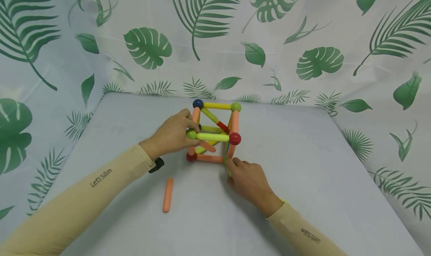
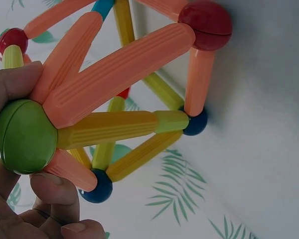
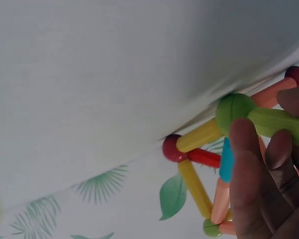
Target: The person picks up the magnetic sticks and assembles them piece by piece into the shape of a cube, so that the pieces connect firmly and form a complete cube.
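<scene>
A cube-like frame of magnetic rods and balls stands on the table. My left hand (image 1: 171, 132) holds the green ball (image 2: 25, 137) at its upper front left corner, with the thumb and fingers around it. From that ball a lime rod (image 1: 213, 137) runs to a red ball (image 1: 235, 138), and an orange rod (image 1: 207, 146) slants into the frame. Low at the front right, my right hand (image 1: 247, 179) pinches a lime rod (image 3: 276, 123), whose end meets a green ball (image 3: 234, 112). In the head view the fingers mostly hide this rod.
One loose orange rod (image 1: 167, 195) lies on the pale tabletop (image 1: 303, 166), nearer than the frame and below my left wrist. Behind the table hangs a white cloth (image 1: 215, 69) printed with green leaves; it also rises along both sides.
</scene>
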A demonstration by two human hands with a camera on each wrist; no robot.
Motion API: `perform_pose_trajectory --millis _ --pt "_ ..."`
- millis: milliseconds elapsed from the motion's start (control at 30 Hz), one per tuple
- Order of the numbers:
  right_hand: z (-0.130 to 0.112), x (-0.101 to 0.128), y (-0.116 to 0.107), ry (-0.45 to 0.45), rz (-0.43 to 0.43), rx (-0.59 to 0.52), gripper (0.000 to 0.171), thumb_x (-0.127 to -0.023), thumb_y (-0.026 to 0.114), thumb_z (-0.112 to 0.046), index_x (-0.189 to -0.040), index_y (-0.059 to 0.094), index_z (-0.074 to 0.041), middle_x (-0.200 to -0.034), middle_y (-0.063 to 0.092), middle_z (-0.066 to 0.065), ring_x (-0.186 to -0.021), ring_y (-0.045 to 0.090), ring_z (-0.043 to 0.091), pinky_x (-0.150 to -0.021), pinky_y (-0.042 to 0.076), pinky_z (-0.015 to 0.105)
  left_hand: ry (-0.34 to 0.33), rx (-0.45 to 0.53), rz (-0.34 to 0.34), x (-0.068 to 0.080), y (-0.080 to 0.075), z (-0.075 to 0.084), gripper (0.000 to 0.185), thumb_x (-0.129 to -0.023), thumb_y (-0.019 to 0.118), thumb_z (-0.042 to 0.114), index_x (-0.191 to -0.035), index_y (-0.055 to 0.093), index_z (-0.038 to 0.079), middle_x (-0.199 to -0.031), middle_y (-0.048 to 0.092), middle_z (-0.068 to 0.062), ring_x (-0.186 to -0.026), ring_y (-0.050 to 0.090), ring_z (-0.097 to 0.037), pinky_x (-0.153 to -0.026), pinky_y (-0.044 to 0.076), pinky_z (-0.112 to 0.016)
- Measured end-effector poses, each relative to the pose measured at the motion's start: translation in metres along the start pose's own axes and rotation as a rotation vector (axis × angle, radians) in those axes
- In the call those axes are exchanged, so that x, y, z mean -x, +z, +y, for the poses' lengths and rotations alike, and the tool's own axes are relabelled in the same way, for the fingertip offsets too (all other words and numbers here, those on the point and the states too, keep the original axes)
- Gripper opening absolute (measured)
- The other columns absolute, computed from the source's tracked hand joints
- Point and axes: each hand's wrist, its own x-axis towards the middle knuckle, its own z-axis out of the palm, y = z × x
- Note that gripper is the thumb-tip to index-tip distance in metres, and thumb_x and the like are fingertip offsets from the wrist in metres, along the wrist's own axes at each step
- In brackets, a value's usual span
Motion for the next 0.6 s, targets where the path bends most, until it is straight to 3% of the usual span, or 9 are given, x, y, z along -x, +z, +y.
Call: perform_pose_trajectory --millis 133,300,400,600 --pt "0.005 0.006 -0.001 0.064 -0.007 -0.005 0.024 -0.073 0.074 -0.005 -0.083 0.052 -0.007 -0.058 0.036 -0.004 -0.045 0.031 0.011 -0.039 0.022 0.025 -0.008 0.002 0.000 0.001 0.000 0.000 0.023 -0.081 0.087 0.023 -0.097 0.079 0.009 -0.092 0.047 -0.005 -0.079 0.049 -0.021 -0.068 0.044 -0.032" --pt "0.012 0.010 0.000 0.133 -0.066 -0.011 0.017 -0.077 0.073 -0.006 -0.078 0.055 -0.008 -0.053 0.036 -0.006 -0.045 0.033 0.011 -0.038 0.027 0.027 -0.012 -0.005 -0.003 0.001 0.000 -0.001 0.022 -0.083 0.086 0.026 -0.096 0.079 0.010 -0.093 0.047 -0.005 -0.079 0.049 -0.022 -0.068 0.044 -0.033" --pt "0.015 0.012 0.002 0.129 -0.084 -0.011 0.011 -0.078 0.071 -0.006 -0.083 0.062 -0.008 -0.053 0.040 -0.006 -0.044 0.035 0.011 -0.038 0.030 0.028 -0.009 -0.007 -0.007 0.001 0.000 -0.001 0.022 -0.083 0.086 0.024 -0.098 0.079 0.010 -0.093 0.047 -0.005 -0.079 0.049 -0.021 -0.068 0.044 -0.032" --pt "0.021 0.016 0.005 0.096 -0.120 0.010 0.017 -0.079 0.071 -0.003 -0.092 0.062 -0.010 -0.055 0.040 -0.003 -0.043 0.036 0.014 -0.038 0.030 0.030 -0.006 -0.008 -0.006 0.000 0.001 -0.001 0.025 -0.082 0.086 0.022 -0.101 0.079 0.008 -0.092 0.047 -0.006 -0.079 0.049 -0.021 -0.069 0.044 -0.032"
